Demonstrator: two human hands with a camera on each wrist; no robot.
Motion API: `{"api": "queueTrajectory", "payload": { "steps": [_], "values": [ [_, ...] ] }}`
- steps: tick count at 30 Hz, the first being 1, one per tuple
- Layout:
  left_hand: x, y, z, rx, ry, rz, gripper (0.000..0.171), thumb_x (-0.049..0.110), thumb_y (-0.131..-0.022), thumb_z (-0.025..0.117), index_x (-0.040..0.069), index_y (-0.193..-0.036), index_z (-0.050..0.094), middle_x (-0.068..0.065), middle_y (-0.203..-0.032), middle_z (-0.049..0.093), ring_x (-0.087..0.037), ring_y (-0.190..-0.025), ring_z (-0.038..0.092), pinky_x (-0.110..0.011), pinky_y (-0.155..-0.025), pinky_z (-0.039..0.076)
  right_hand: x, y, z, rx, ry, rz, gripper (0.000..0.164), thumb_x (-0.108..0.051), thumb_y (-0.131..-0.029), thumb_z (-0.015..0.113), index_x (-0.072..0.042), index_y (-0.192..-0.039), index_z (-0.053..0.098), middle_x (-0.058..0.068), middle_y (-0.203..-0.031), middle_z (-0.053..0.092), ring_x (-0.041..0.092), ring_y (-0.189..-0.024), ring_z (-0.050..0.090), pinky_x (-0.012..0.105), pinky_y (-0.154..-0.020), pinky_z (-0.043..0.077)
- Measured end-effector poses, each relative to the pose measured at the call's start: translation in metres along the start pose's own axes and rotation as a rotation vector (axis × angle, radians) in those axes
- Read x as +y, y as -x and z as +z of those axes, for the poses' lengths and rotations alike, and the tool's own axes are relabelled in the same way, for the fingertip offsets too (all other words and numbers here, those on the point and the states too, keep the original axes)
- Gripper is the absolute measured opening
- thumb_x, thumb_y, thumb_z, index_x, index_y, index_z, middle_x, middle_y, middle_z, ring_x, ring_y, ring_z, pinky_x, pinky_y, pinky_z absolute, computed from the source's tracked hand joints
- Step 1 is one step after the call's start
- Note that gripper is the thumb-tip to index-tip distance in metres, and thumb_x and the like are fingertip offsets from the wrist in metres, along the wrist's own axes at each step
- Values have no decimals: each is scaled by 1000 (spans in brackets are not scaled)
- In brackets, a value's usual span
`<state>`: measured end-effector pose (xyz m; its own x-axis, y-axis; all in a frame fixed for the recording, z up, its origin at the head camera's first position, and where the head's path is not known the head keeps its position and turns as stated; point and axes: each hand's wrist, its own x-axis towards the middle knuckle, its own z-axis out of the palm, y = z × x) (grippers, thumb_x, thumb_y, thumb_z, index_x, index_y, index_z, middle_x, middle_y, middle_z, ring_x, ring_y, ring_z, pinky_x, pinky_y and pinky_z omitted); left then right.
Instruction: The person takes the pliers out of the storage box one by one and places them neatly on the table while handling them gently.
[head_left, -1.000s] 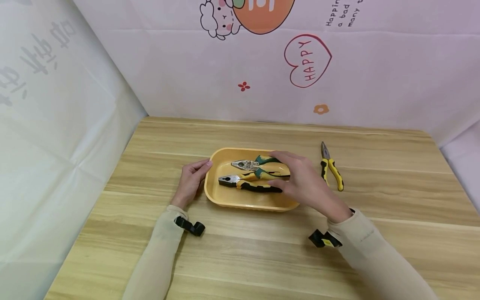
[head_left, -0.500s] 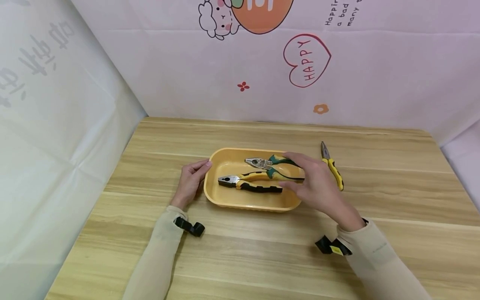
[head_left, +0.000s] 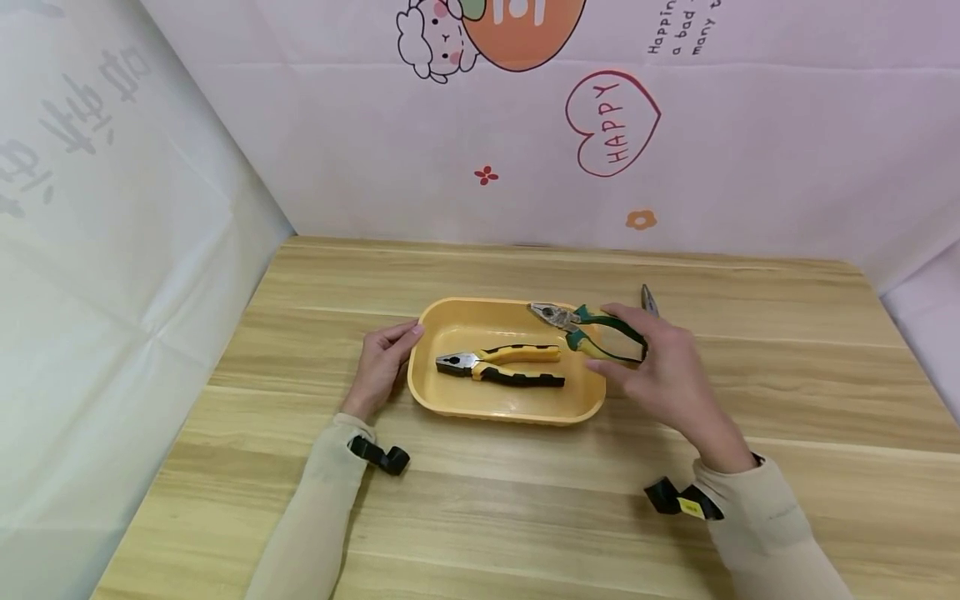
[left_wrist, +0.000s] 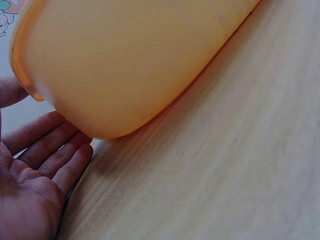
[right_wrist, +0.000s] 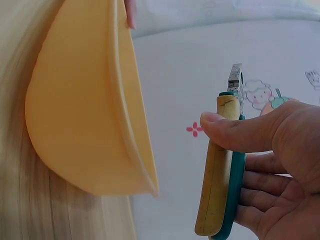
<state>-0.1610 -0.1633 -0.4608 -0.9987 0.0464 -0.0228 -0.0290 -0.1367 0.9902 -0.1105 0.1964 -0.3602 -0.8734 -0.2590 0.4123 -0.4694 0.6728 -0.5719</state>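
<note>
My right hand (head_left: 667, 375) grips a pair of combination pliers (head_left: 592, 329) with green and yellow handles, seen edge-on in the right wrist view between thumb and fingers. Their worn metal nose points left, over the tray's back right corner in the head view. My left hand (head_left: 382, 362) rests against the left end of the orange plastic tray (head_left: 510, 414). Its thumb touches the rim, while fairly straight fingers (left_wrist: 65, 145) lie along the outer wall in the left wrist view. Inside the tray lies a second pair of pliers (head_left: 517, 377) with yellow and black handles, nose to the left.
Beyond my right hand lies another pair of pliers (head_left: 649, 300), its nose showing and its handles hidden behind the hand. Everything stands on a wood-grain table (head_left: 480, 500). A white printed cloth (head_left: 360, 150) hangs along the back, and another at the left.
My right hand has lifted the green-handled pliers from the tray and carried them to the right. The left hand, tray and yellow-and-black pliers in it stay put.
</note>
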Motion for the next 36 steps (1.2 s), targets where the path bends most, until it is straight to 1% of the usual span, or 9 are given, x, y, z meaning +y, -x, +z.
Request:
{"api": "queueTrajectory", "payload": {
  "steps": [2, 4, 6, 12, 17, 19, 24, 27, 36],
  "values": [
    [0, 0, 0, -1, -1, -1, 37, 12, -102, 62, -14, -129, 60, -28, -133, 60, -18, -111, 68, -30, -93, 55, 2, 1, -2, 11, 1, 14, 62, -3, -70, 93, -1, -126, 67, 19, -117, 71, 6, -52, 41, 31, -62, 43],
    [0, 0, 0, -1, 1, -3, 37, 12, -101, 62, -14, -129, 61, -28, -133, 60, -19, -111, 68, -31, -93, 55, 4, 2, -5, 12, 4, 37, 62, -3, -71, 93, -2, -127, 66, 19, -116, 71, 3, -45, 22, 28, -54, 35],
    [0, 0, 0, 1, -2, -7, 38, 12, -102, 63, -14, -128, 60, -28, -133, 60, -18, -111, 68, -30, -93, 55, 5, 4, -7, 10, 3, 59, 62, -4, -71, 92, -3, -128, 66, 20, -116, 70, 2, -42, 21, 25, -48, 32],
    [-1, 0, 0, 8, 13, -7, 38, 11, -101, 62, -15, -129, 59, -30, -133, 59, -15, -108, 69, -30, -93, 55, 8, 7, -10, 26, 2, 95, 63, -8, -72, 93, -3, -129, 66, 20, -120, 69, 21, -71, 56, 19, -70, 39],
    [0, 1, 0, 14, 15, -4, 38, 10, -101, 62, -15, -129, 59, -30, -133, 60, -14, -106, 69, -30, -92, 56, 12, 8, -14, 45, -15, 121, 62, -5, -72, 92, -2, -128, 66, 22, -123, 68, 37, -105, 66, 46, -88, 51],
    [0, 1, 0, 14, 13, -3, 38, 10, -101, 62, -14, -129, 60, -30, -133, 60, -14, -107, 69, -30, -91, 56, 14, 8, -17, 54, -11, 145, 61, -6, -73, 92, -3, -128, 67, 21, -125, 67, 39, -111, 65, 46, -91, 52],
    [0, 1, 0, 9, 11, -2, 37, 10, -101, 62, -14, -129, 60, -30, -132, 60, -14, -106, 69, -29, -91, 56, 20, 10, -22, 79, 11, 197, 62, -7, -74, 92, -2, -130, 65, 20, -125, 67, 36, -104, 67, 11, -81, 43],
    [0, 1, 0, 6, 7, -4, 37, 11, -101, 63, -14, -129, 60, -30, -132, 60, -14, -106, 69, -29, -91, 56, 23, 12, -26, 88, 6, 217, 64, -6, -74, 91, 0, -132, 64, 24, -122, 68, 37, -99, 65, 4, -76, 37],
    [-2, 0, -1, 13, 4, -20, 40, 14, -101, 64, -13, -131, 59, -28, -132, 61, -15, -107, 69, -29, -91, 56, 29, 13, -33, 43, 49, 291, 66, -12, -81, 87, 1, -139, 58, 26, -126, 65, 38, -104, 64, 17, -78, 44]
  ]
}}
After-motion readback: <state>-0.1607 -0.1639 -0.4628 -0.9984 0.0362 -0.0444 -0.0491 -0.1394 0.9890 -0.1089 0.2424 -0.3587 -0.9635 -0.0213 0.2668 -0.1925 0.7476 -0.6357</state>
